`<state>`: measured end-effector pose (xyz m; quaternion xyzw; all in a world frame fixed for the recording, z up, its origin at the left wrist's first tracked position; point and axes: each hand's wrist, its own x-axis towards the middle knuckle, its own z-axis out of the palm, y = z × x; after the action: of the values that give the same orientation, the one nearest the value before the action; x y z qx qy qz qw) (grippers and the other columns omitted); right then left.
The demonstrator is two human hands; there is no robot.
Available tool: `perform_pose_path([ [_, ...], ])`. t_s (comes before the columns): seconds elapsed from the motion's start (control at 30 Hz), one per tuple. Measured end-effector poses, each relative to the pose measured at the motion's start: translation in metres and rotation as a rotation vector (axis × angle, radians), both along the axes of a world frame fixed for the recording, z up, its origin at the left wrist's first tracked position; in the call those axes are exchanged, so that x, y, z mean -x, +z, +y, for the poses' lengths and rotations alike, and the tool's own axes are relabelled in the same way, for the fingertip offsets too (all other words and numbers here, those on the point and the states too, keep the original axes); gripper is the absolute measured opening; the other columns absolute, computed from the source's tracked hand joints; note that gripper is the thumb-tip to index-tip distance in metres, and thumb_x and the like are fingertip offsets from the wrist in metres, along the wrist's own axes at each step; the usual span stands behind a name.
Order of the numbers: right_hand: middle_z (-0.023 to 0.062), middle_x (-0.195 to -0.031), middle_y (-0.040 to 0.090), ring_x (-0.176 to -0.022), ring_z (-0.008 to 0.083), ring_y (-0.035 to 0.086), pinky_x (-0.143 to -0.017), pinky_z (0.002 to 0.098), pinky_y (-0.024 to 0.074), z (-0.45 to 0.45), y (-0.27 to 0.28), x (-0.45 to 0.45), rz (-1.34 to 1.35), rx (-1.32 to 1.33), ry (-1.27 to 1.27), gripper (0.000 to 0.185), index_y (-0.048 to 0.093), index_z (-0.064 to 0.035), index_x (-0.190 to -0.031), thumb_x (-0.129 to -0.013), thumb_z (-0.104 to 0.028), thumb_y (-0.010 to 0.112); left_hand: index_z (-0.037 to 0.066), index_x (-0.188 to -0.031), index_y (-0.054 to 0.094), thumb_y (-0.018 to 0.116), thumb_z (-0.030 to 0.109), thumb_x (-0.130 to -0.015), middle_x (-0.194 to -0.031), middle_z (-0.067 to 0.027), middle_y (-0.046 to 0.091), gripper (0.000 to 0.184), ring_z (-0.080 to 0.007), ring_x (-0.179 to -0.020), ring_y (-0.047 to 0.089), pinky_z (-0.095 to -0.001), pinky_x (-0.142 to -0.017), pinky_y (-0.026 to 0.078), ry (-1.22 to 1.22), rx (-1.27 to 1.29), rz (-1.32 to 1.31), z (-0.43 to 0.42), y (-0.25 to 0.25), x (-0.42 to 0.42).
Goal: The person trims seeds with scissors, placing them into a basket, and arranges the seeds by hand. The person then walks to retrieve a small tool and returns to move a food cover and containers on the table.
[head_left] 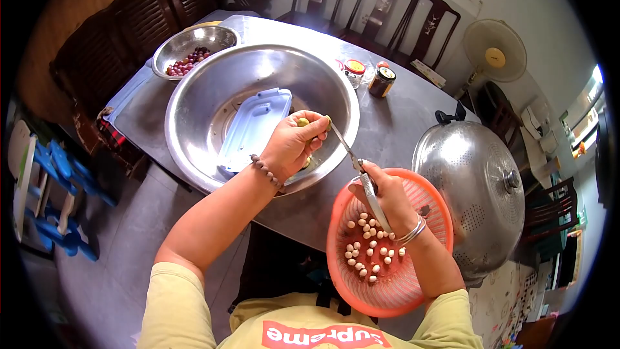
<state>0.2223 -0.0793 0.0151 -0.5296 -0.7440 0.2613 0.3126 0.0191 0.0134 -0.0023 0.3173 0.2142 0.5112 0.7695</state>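
Note:
My left hand is closed over the large steel basin, pinching a small green piece between its fingers. My right hand is wrapped around metal scissors, whose tips reach up to the green piece. A pale blue plastic lid or tray lies inside the basin, and more green bits show partly hidden behind my left hand. Beneath my right hand is an orange plastic basket with several small white round seeds or nuts in it.
A steel bowl of red grape-like fruit stands at the back left. Two jars, one dark and one red-lidded, are behind the basin. A perforated steel colander lies upside down at right. Wooden chairs line the far side.

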Motion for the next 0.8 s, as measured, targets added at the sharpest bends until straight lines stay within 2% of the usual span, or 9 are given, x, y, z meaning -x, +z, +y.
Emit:
perform_pose_path([
  [0.03, 0.0149, -0.067, 0.058, -0.057, 0.0229, 0.057, -0.057, 0.0307, 0.0455, 0.000, 0.000, 0.000, 0.000, 0.001, 0.000, 0.042, 0.051, 0.0005, -0.113, -0.078, -0.017, 0.068, 0.001, -0.091, 0.055, 0.062, 0.008, -0.085, -0.081, -0.0067, 0.060, 0.011, -0.0097, -0.069, 0.056, -0.0178, -0.055, 0.044, 0.008, -0.013, 0.002, 0.000, -0.001, 0.000],
  [0.1, 0.0102, -0.066, 0.058, -0.056, 0.0145, 0.054, -0.056, 0.0270, 0.0443, -0.001, 0.002, 0.000, 0.115, 0.193, -0.025, 0.042, 0.052, 0.0001, -0.113, -0.079, -0.018, 0.069, 0.001, -0.091, 0.056, 0.062, 0.008, -0.085, -0.083, -0.0071, 0.060, 0.011, -0.0099, -0.070, 0.056, -0.0181, -0.056, 0.045, 0.015, -0.028, 0.004, 0.000, 0.000, -0.001],
  [0.13, 0.0102, -0.066, 0.058, -0.056, 0.0145, 0.054, -0.056, 0.0270, 0.0443, -0.002, 0.003, 0.001, 0.115, 0.194, -0.025, 0.042, 0.052, 0.0001, -0.113, -0.079, -0.018, 0.069, 0.001, -0.092, 0.056, 0.061, 0.008, -0.085, -0.084, -0.0073, 0.061, 0.011, -0.0103, -0.069, 0.057, -0.0186, -0.058, 0.047, 0.035, -0.014, 0.002, -0.001, 0.002, -0.003],
  [0.2, -0.0087, -0.066, 0.045, -0.054, -0.0006, 0.036, -0.048, 0.0153, 0.0282, -0.003, 0.003, 0.004, 0.286, 0.266, 0.023, 0.034, 0.051, -0.0023, -0.115, -0.084, -0.010, 0.063, 0.000, -0.093, 0.056, 0.061, 0.007, -0.086, -0.085, -0.0076, 0.061, 0.011, -0.0106, -0.069, 0.057, -0.0192, -0.060, 0.049, 0.056, 0.001, 0.001, -0.001, 0.004, -0.003],
  [0.33, -0.0076, -0.067, 0.046, -0.054, -0.0007, 0.038, -0.048, 0.0152, 0.0295, 0.001, 0.000, -0.001, 0.293, 0.272, 0.029, 0.034, 0.050, -0.0028, -0.116, -0.084, -0.010, 0.062, 0.000, -0.096, 0.057, 0.059, 0.006, -0.086, -0.087, -0.0077, 0.062, 0.012, -0.0122, -0.073, 0.060, -0.0198, -0.064, 0.051, 0.010, 0.038, -0.048, -0.001, 0.006, -0.002],
  [0.43, -0.0048, -0.067, 0.046, -0.057, 0.0019, 0.043, -0.051, 0.0178, 0.0350, 0.002, 0.001, -0.002, 0.158, 0.131, -0.002, 0.035, 0.050, -0.0033, -0.115, -0.083, -0.012, 0.063, -0.001, -0.098, 0.057, 0.059, 0.006, -0.086, -0.087, -0.0079, 0.062, 0.014, -0.0130, -0.077, 0.061, -0.0196, -0.064, 0.052, 0.006, 0.047, -0.060, -0.001, 0.007, -0.002],
  [0.5, 0.0145, -0.083, 0.057, -0.074, 0.0242, 0.058, -0.069, 0.0322, 0.0466, 0.002, 0.002, -0.004, -0.020, 0.021, -0.037, 0.049, 0.049, -0.0005, -0.116, -0.077, -0.022, 0.069, -0.001, -0.099, 0.057, 0.059, 0.006, -0.086, -0.088, -0.0080, 0.062, 0.014, -0.0133, -0.078, 0.062, -0.0195, -0.064, 0.052, 0.004, 0.041, -0.062, -0.002, 0.007, -0.002],
  [0.6, 0.0170, -0.086, 0.057, -0.078, 0.0301, 0.058, -0.071, 0.0354, 0.0463, 0.001, 0.001, -0.005, -0.088, -0.047, -0.046, 0.049, 0.049, -0.0005, -0.115, -0.076, -0.023, 0.069, -0.001, -0.097, 0.057, 0.059, 0.006, -0.086, -0.087, -0.0080, 0.062, 0.013, -0.0130, -0.077, 0.061, -0.0197, -0.064, 0.052, 0.024, 0.054, -0.047, -0.003, 0.009, -0.003],
  [0.8, 0.0179, -0.082, 0.058, -0.075, 0.0313, 0.059, -0.068, 0.0360, 0.0467, 0.000, 0.004, -0.004, -0.135, -0.118, -0.048, 0.045, 0.049, 0.0000, -0.113, -0.078, -0.021, 0.068, 0.000, -0.094, 0.056, 0.059, 0.005, -0.086, -0.085, -0.0083, 0.062, 0.010, -0.0128, -0.074, 0.061, -0.0201, -0.065, 0.052, 0.027, 0.036, -0.037, -0.001, 0.007, -0.002],
])
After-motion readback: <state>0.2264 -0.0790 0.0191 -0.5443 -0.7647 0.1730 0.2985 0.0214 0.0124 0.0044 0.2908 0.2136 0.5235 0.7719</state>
